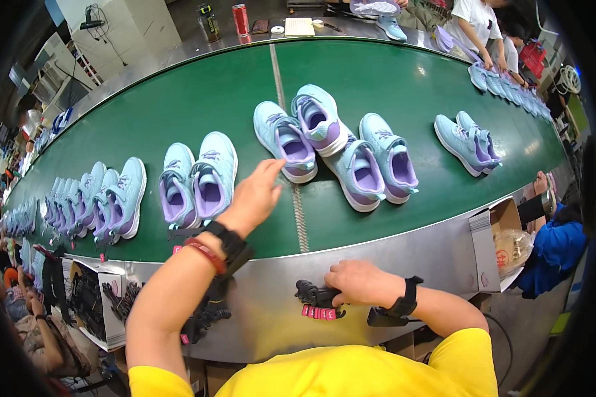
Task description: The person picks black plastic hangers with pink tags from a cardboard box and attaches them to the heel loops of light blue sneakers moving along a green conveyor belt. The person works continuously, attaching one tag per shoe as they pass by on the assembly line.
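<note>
My left hand reaches over the green belt with fingers stretched out, holding nothing. Its fingertips are at the heel of a light blue and lilac sneaker; I cannot tell whether they touch. Another sneaker lies beside that one, partly over a shoe of the pair to the right. Over the metal ledge, my right hand is closed on the end of a bundle of black plastic shoe hangers with pink tags. A pair of sneakers stands left of my left hand.
More sneakers line the belt at left; one pair sits right. Black hangers lie under my left forearm. Boxes stand at the ledge's left and right. Co-workers work across the belt.
</note>
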`<state>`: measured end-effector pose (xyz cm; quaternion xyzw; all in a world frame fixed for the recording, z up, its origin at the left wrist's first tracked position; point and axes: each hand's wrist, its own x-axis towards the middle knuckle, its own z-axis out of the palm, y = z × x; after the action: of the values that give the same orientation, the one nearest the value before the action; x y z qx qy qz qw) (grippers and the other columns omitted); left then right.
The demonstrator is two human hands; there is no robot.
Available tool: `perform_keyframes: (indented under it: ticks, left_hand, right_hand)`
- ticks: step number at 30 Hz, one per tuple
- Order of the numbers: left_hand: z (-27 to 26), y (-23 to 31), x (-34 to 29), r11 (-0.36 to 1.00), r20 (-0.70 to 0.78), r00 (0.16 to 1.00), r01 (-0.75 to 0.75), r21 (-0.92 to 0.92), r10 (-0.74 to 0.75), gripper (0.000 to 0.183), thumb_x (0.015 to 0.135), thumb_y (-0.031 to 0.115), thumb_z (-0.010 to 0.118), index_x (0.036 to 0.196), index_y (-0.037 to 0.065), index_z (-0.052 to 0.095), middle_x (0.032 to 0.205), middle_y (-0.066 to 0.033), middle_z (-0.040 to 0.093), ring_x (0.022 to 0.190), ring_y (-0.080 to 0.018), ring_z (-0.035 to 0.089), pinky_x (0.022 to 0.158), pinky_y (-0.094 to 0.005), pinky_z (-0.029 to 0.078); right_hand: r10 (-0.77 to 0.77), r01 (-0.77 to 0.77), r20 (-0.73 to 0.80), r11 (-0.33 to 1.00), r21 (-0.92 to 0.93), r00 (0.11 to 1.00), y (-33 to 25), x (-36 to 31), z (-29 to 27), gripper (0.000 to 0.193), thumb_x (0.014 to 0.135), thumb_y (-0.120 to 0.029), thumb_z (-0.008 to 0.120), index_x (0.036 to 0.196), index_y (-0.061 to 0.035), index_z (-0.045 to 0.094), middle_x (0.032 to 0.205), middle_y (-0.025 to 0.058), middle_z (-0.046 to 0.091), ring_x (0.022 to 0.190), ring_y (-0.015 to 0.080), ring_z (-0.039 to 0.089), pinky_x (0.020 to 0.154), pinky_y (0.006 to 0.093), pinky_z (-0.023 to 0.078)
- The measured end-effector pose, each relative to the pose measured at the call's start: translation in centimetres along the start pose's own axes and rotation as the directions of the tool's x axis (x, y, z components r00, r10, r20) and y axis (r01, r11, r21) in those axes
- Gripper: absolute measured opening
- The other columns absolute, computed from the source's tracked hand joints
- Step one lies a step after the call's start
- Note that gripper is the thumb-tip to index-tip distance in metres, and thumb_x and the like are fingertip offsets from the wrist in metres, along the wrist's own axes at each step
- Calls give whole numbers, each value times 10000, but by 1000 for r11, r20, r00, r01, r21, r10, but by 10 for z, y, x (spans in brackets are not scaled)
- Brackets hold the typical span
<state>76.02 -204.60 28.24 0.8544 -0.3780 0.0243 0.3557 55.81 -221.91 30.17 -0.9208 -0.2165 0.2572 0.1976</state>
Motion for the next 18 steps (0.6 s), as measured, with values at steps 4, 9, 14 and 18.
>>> perform_keyframes:
  ticks: [4,9,14,18]
  left_hand:
    - [44,-10,30,1000,-32,999,-17,13,17,396,754,50,670,1137,53,568,1086,-151,606,934,-353,604,803,-391,493]
    - [48,-19,32,998,14,998,-58,-23,59,160,753,17,643,902,27,585,902,-136,600,845,-363,592,719,-414,480]
    - [34,-3,-8,991,85,990,-116,63,111,128,764,10,635,881,42,595,927,-106,598,799,-338,606,688,-397,499]
    - [33,2,-23,988,46,993,-113,103,109,111,773,13,632,869,54,596,918,-84,596,767,-318,615,662,-388,509]
  right_hand:
    - [-22,24,-24,994,102,999,7,-7,5,270,722,-238,735,864,-48,608,843,103,612,875,314,580,766,416,463]
    - [88,-47,-66,880,473,994,25,-11,-6,193,802,-215,690,819,-49,593,769,93,620,768,246,618,682,360,477]
    - [483,-74,-86,302,950,871,52,18,-25,171,964,-165,487,1076,-35,493,709,37,607,524,93,577,481,243,463]
    - [530,-23,-186,363,932,827,44,38,-32,266,965,-157,477,1194,-22,472,703,39,601,510,92,577,440,243,448]
